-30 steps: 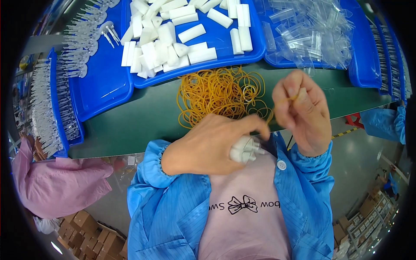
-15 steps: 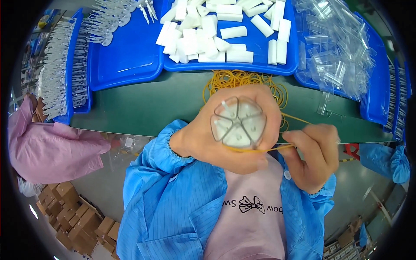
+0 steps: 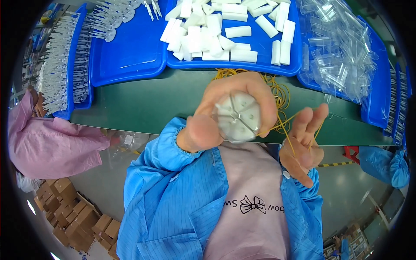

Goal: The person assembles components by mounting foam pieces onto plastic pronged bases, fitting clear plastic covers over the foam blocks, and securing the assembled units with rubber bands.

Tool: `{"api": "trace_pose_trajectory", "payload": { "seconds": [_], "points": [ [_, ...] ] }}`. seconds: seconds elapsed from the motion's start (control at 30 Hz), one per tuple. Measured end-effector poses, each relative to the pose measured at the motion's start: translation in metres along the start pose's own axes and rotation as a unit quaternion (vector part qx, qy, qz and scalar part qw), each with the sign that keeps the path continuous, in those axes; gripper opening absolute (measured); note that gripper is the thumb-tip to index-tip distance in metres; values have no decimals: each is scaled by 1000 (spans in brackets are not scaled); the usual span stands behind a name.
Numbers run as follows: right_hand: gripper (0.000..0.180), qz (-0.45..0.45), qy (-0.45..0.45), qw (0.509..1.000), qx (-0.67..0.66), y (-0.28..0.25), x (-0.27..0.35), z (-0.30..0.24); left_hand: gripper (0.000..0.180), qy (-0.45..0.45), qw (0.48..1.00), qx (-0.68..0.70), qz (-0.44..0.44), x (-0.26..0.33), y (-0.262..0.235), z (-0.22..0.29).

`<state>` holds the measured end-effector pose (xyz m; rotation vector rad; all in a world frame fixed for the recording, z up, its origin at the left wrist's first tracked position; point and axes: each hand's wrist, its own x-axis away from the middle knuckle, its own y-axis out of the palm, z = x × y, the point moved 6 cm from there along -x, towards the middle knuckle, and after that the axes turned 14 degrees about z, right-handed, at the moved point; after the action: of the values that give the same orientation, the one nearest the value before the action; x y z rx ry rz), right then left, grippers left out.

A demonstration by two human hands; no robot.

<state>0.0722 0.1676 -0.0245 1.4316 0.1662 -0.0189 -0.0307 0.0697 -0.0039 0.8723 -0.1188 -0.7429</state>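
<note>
My left hand (image 3: 208,104) is closed round a round bundle of clear plastic wedge-shaped tubes (image 3: 237,116) with white pieces inside, its end facing up. The thumb sits at the bundle's left side, the fingers curl over its far and right sides. To the right, my right hand (image 3: 303,149) has a yellow rubber band (image 3: 320,129) looped over its raised fingers and stretched. A strand of it appears to run toward the bundle; where it ends there is hidden. Behind the hands lies a heap of yellow rubber bands (image 3: 281,96) on the green table (image 3: 143,106).
Along the far side stand a blue tray (image 3: 190,65) of white blocks, a blue tray (image 3: 125,73) with pale thin parts, and clear plastic pieces (image 3: 342,65). Racks of thin parts (image 3: 60,65) stand left. A pink sleeve (image 3: 52,143) is at left, cardboard boxes (image 3: 78,216) below.
My right hand has opened its pinch and raised its fingers, with the rubber band now looped over them. The left thumb has swung left off the bundle's near side, and the bundle has tilted slightly.
</note>
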Motion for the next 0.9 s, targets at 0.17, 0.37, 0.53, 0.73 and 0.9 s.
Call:
{"api": "trace_pose_trajectory", "payload": {
  "seconds": [0.17, 0.37, 0.53, 0.73, 0.9],
  "points": [
    [72, 57, 6, 970, 237, -4, -18, -5, 87, 22, 964, -247, 96, 2, -4, 13],
    [62, 171, -75, 725, 663, 6, -40, 3, 71, 309, 674, -668, 61, -4, -3, 10],
    [50, 109, -233, 545, 798, 18, -41, 1, 85, 305, 712, -632, 26, -3, 8, 13],
    [43, 86, -274, 301, 909, 44, -38, 4, 108, 252, 747, -614, -23, -3, 14, 5],
    [73, 34, -325, 661, 676, 44, -32, -25, 110, 272, 827, -490, -43, 0, 8, 19]
  ]
}}
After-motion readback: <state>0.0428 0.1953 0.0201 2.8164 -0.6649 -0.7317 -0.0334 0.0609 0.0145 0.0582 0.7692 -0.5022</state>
